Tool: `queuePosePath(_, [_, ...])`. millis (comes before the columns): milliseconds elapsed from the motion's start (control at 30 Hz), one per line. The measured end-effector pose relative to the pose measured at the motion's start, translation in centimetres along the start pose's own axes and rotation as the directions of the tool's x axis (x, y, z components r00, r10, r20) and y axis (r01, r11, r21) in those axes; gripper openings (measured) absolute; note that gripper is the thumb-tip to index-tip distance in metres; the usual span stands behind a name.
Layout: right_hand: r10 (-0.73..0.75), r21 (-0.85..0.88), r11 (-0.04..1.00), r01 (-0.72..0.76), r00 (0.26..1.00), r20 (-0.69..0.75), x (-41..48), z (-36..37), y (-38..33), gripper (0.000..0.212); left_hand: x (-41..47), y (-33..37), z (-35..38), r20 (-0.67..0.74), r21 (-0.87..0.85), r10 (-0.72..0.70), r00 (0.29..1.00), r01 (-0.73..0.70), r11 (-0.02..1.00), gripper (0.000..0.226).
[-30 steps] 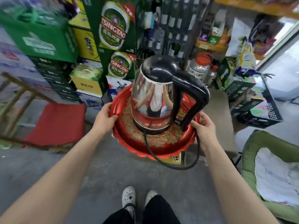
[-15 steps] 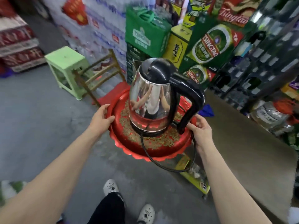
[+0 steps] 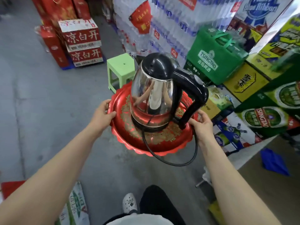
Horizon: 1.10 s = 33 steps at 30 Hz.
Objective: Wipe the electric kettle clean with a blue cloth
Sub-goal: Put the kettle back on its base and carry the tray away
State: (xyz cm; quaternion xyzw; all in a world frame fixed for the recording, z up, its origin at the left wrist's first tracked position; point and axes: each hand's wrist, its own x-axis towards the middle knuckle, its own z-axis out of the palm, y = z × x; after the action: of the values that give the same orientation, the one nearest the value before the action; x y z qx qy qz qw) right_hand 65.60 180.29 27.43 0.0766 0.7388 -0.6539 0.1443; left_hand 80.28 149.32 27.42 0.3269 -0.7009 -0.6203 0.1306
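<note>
The grey concrete floor [image 3: 40,111] takes up most of the room, hemmed in at the back by shrink-wrapped packs of bottled water [image 3: 170,30]. To the right are beer cartons [image 3: 266,117] piled high. A green carrier bag [image 3: 214,62] sits on top of them, and red cartons [image 3: 84,46] stand stacked further off to the left. The corner of a brown desk [image 3: 259,200] juts in at the lower right.

The person stands in the middle, both bare arms stretched out, carrying a round red tray [image 3: 146,150] with a scalloped rim and gold patterning. The electric kettle [image 3: 154,91] stands upright on its base in the middle of that tray, held above the floor. It has a shiny steel body (you can see the arms mirrored in it), a black lid, and a black handle [image 3: 193,98] facing the person's right.

A pale green plastic stool [image 3: 121,69] stands on the floor just beyond the tray.

The left hand [image 3: 102,114] grips the tray's left rim, thumb on top. The right hand [image 3: 201,125] is curled round the right rim, close to the foot of the handle.

The blue cloth [image 3: 274,161] lies crumpled on the desk, well apart from the kettle and from both hands.

The black power cord [image 3: 178,161] runs from the kettle's base and droops in a loop below the tray's near edge.
</note>
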Motion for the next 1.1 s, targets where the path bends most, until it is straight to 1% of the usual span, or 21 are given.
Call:
queuePosePath(133, [-0.010, -0.024, 1.000, 0.011, 0.999, 0.039, 5.1, 8.6, -2.4, 0.050, 7.2, 0.1, -5.0, -0.057, -0.022, -0.020, 0.998, 0.019, 1.000, 0.044])
queuePosePath(367, [-0.046, -0.020, 0.999, 0.051, 0.984, 0.172, 16.7, 26.0, -6.8, 0.052, 21.7, 0.8, -13.7, -0.185, -0.043, -0.048, 0.982, 0.041, 0.998, 0.047])
queuePosePath(500, [-0.026, -0.017, 0.999, 0.031, 0.966, 0.259, 22.6, 36.4, -9.6, 0.052, 29.9, 1.9, -19.5, -0.261, -0.052, -0.086, 0.962, 0.075, 0.996, 0.046])
queuePosePath(633, [0.000, -0.053, 0.998, 0.018, 0.944, 0.329, 27.1, 46.8, -12.6, 0.054, 37.5, 2.8, -25.6, -0.335, -0.040, -0.106, 0.936, 0.099, 0.994, 0.045])
queuePosePath(767, [0.010, -0.104, 0.994, 0.029, 0.932, 0.361, 31.8, 57.5, -14.9, 0.053, 46.1, 3.0, -32.2, -0.389, -0.012, -0.097, 0.916, 0.100, 0.995, 0.049])
queuePosePath(867, [-0.002, -0.103, 0.994, 0.043, 0.933, 0.361, 34.7, 65.4, -16.3, 0.051, 53.0, 3.5, -37.0, -0.385, -0.003, -0.078, 0.920, 0.083, 0.997, 0.047])
queuePosePath(1100, [0.055, -0.066, 0.997, -0.036, 0.950, 0.306, 40.6, 81.7, -20.1, 0.050, 69.7, 6.9, -47.6, -0.306, 0.021, -0.070, 0.949, 0.080, 0.997, 0.039])
